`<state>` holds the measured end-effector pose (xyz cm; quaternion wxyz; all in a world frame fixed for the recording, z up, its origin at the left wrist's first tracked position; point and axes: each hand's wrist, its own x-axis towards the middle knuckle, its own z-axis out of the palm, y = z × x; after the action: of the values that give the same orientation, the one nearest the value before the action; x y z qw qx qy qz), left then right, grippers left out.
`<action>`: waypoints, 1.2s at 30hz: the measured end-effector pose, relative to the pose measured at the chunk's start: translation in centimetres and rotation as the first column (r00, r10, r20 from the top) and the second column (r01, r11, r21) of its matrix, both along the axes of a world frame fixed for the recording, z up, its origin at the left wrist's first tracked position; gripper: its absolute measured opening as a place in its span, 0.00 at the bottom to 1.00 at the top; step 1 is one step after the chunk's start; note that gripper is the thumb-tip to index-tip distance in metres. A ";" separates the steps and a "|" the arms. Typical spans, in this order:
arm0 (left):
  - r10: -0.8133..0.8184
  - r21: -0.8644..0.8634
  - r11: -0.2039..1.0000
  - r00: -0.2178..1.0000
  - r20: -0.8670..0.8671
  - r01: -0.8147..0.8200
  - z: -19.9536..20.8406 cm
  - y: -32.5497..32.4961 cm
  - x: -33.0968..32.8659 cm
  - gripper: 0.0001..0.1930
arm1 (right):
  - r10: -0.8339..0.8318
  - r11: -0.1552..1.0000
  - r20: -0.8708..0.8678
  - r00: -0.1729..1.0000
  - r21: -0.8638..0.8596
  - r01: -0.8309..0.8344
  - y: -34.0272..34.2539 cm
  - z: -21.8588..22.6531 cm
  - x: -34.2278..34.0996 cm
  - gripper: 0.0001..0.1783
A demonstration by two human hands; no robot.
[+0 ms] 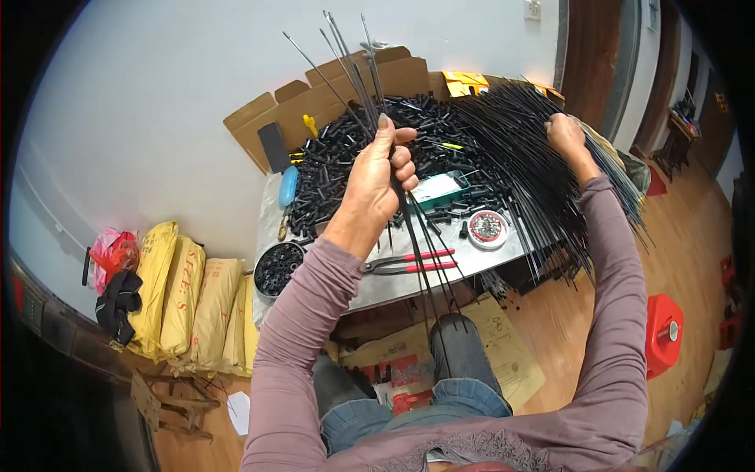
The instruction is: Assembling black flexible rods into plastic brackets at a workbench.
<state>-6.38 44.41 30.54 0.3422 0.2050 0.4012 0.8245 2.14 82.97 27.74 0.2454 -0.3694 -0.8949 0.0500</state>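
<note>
My left hand [376, 177] is raised over the table's near half, closed around a loose bunch of thin black rods [421, 244]. Their bright metal tips fan out above the fist, and the lower ends hang down toward my knee. At the right, my right hand [565, 135] is curled closed over a big heap of similar long black rods [519, 149]. Its fingers face away from me, so anything inside them is hidden. Behind my left hand lies a broad pile of short black tubular pieces [330, 173].
Red-handled pliers [409, 262], a round tub of black rings [278, 269], a white dish of small metal parts [487, 229] and a teal box [442, 189] occupy the table. Cardboard [330, 75] walls the back. Yellow sacks [189, 291] stand left; a red container [664, 334] sits right.
</note>
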 end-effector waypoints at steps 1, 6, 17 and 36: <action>-0.003 0.009 1.000 1.000 -0.001 0.003 0.0 0.0 0.2 0.22 | 0.018 0.999 -0.032 0.999 -0.045 -0.019 0.4 0.5 0.8 0.16; 0.091 0.086 0.992 0.995 0.037 -0.094 0.1 -0.3 1.1 0.17 | 0.219 0.412 -0.593 0.775 -0.664 -0.624 -12.7 2.3 3.5 0.10; 0.152 0.175 0.969 0.979 0.136 -0.174 -1.4 -0.5 2.4 0.11 | 0.673 0.633 -0.512 0.534 0.026 -0.774 -29.0 -1.0 4.1 0.08; 0.237 0.014 0.971 0.950 -0.204 -0.239 -0.9 -7.8 1.3 0.10 | 0.354 0.077 -0.810 0.467 -0.473 -0.878 -33.3 -0.7 2.6 0.12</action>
<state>-5.09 36.65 29.67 0.1985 0.2368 0.4605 0.8322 4.77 49.70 27.04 0.1871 0.0344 -0.6924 0.6960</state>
